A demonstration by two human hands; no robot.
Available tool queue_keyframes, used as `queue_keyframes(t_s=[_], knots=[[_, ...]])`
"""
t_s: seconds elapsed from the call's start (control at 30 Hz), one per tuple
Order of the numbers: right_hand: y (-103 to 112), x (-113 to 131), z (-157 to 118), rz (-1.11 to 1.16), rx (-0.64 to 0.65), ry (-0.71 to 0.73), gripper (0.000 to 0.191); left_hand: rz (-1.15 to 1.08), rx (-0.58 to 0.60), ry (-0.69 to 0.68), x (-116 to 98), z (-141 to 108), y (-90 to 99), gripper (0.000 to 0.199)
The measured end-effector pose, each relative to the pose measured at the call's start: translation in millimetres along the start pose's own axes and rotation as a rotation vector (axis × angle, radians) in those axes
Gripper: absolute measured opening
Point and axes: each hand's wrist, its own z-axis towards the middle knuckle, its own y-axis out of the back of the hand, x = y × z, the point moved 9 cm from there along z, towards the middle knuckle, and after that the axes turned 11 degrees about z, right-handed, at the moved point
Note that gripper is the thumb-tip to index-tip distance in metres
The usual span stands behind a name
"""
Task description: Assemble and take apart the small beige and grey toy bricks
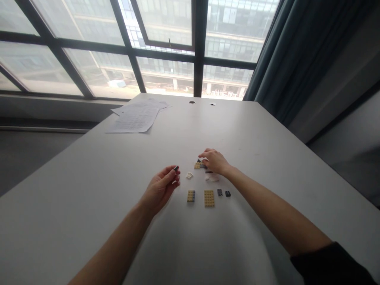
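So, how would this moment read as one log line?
left hand: holding small dark piece | right hand: at brick cluster | nearby: larger tan plate, white pieces

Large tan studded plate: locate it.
In the head view, the large tan plate lies right of centre, between the smaller plate on its left and a grey piece on its right.

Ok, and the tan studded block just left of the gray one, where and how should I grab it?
Probably pinch the tan block by its left and right sides near the closer end, coming down from your side. It lies flat, studs up, longer front to back, and the gray block sits beside its far half.
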Motion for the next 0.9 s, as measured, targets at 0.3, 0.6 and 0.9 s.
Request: queue_keyframes(t_s=[0.3,0.6,0.9], knots=[[-16.4,8.8,11.5,-0.133,0.132,0.045,0.023,-0.016,-0.021,0.001,1.8,5.0,8.7,0.031],[-19.6,13.8,12.3,-0.16,0.161,0.035,0.021,-0.033,-0.035,0.002,4.2,5.8,11.3,0.032],[-20.6,20.9,12.2,-0.095,0.118,0.049,0.019,-0.022,-0.028,0.004,6.9,6.9,12.2,0.031]])
